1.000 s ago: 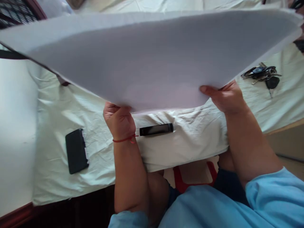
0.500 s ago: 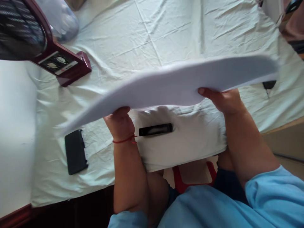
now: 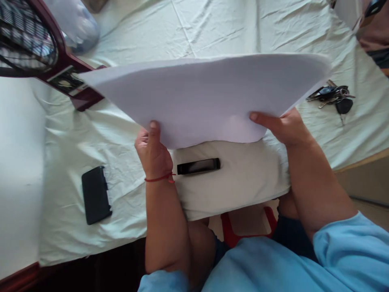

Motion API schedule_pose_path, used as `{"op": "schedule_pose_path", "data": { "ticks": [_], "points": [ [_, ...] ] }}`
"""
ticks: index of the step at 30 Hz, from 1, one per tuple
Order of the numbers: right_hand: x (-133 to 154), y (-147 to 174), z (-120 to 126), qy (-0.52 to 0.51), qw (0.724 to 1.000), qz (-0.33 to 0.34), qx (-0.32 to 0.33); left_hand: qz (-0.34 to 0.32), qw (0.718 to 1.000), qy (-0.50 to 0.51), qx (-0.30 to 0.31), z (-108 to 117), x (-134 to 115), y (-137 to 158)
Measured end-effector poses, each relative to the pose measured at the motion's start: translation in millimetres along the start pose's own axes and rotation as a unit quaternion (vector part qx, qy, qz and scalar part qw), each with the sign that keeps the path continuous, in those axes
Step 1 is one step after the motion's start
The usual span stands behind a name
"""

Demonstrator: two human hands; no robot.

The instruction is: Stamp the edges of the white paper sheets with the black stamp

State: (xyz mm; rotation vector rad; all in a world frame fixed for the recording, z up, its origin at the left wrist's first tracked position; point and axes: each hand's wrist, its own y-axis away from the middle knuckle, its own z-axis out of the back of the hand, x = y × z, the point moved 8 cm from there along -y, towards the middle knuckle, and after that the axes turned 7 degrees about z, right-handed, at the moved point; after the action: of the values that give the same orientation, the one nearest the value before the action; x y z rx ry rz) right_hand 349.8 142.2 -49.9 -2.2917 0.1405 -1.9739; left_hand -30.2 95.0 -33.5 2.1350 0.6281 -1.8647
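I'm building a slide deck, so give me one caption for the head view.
Left hand and right hand hold white paper above a pale cloth, keys lying to the right.

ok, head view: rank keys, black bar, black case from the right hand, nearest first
1. Keys: just right of the right hand.
2. Black bar: centre, left of that hand.
3. Black case: far left.

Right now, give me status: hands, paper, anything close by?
Left hand and right hand gripping white paper at its near side. Paper bowed, above cloth. Black object on cloth, nearer the body; keys off paper's right edge.
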Motion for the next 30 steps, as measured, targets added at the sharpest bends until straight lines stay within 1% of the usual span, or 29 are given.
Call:
{"op": "schedule_pose_path", "data": {
  "ticks": [3,4,8,9,10,14,17,19,21,25,27,30],
  "points": [
    [-6.2,-1.3,0.7,0.037,0.999,0.019,0.004,0.041,0.999,-0.019,0.0,0.3,10.1,0.5],
    [-7.1,-1.3,1.5,0.04,0.999,0.024,-0.005,0.036,0.999,-0.019,-0.004,0.9,10.0,0.3],
    [-0.5,0.3,5.1,0.031,0.997,0.057,-0.046,-0.037,0.999,0.011,-0.014,2.4,-3.9,1.0],
    [1.1,0.5,5.7,0.028,0.997,0.06,-0.047,-0.042,0.999,0.016,-0.012,2.3,-5.7,1.2],
    [1.8,0.4,5.7,0.027,0.997,0.061,-0.04,-0.036,0.999,0.012,-0.007,1.8,-5.3,1.2],
    [-5.0,-2.5,4.2,0.044,0.998,0.043,0.019,0.031,0.998,-0.052,0.031,-3.9,6.3,1.7],
    [-9.6,-4.6,7.8,0.045,0.998,0.036,0.006,0.041,0.995,-0.08,0.04,-5.9,7.1,3.3],
    [-8.2,-4.9,10.0,0.041,0.998,0.046,-0.016,0.038,0.995,-0.079,0.038,-5.3,4.3,3.9],
    [-5.3,-4.5,11.3,0.041,0.997,0.06,-0.028,0.047,0.995,-0.071,0.051,-5.5,3.9,4.0],
    [-9.3,-4.0,9.0,0.068,0.997,0.037,0.008,0.1,0.985,-0.1,0.095,-6.2,13.9,4.4],
    [-11.5,-4.0,9.6,0.086,0.996,0.029,0.017,0.091,0.984,-0.119,0.096,-3.9,15.1,4.4],
    [-11.5,-4.5,13.0,0.096,0.995,0.039,0.004,0.056,0.986,-0.135,0.082,-0.7,12.1,4.8]
  ]
}}
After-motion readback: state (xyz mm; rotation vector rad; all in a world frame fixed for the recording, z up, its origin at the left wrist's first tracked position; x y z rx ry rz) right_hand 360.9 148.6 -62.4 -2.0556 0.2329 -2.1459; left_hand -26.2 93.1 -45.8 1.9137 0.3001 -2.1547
